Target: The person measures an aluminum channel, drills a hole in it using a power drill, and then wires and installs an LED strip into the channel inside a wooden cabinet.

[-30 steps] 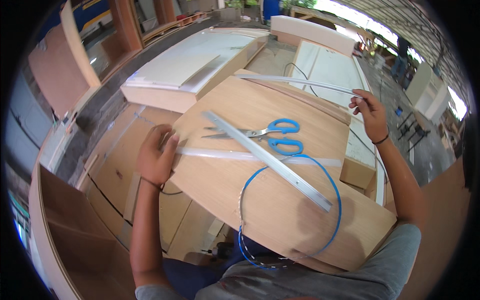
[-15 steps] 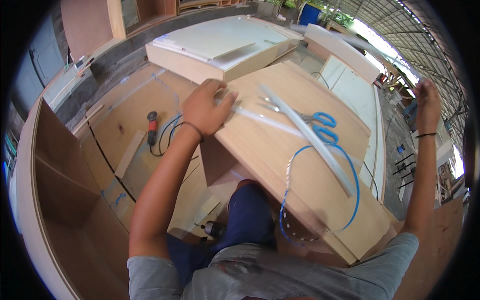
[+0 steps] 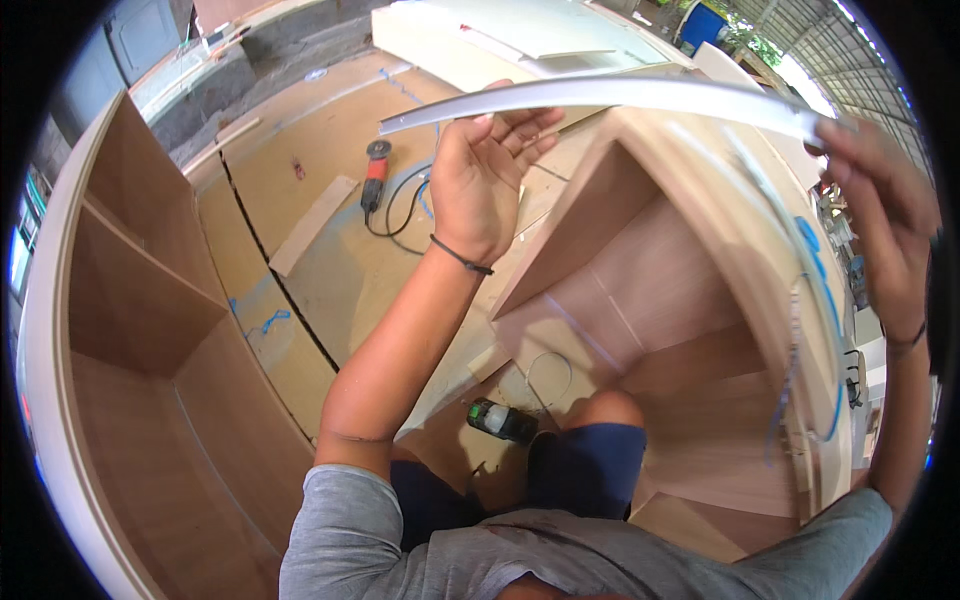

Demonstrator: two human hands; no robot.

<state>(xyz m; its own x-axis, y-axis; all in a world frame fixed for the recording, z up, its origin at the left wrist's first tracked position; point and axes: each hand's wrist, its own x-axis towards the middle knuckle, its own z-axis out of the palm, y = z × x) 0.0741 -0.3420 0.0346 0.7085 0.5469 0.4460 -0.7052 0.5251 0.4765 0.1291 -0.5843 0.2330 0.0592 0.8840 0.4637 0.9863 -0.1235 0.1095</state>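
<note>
A long, pale silvery strip (image 3: 610,92) arches across the upper part of the view, raised in the air. Its right end is pinched in my right hand (image 3: 880,210), which is somewhat blurred. My left hand (image 3: 485,180) is turned palm up with fingers apart, just under the strip near its left end. One fingertip shows above the strip; whether the hand bears its weight I cannot tell. Below and to the right is an open wooden cabinet carcass (image 3: 640,250). On its side panel lie blue-handled scissors (image 3: 810,245), another thin strip (image 3: 765,190) and a looped blue cord (image 3: 835,350).
A red and black angle grinder (image 3: 374,180) with a cable lies on the board floor. The cordless drill (image 3: 500,420) lies by my legs. Another cabinet (image 3: 130,330) with shelves stands at left. A wood offcut (image 3: 312,225) lies near a dark gap. Pale panels (image 3: 540,35) are behind.
My left hand has come off the cabinet's edge and turned palm up. The strip now spans both hands in the air. The view has swung, showing the cabinet's open inside.
</note>
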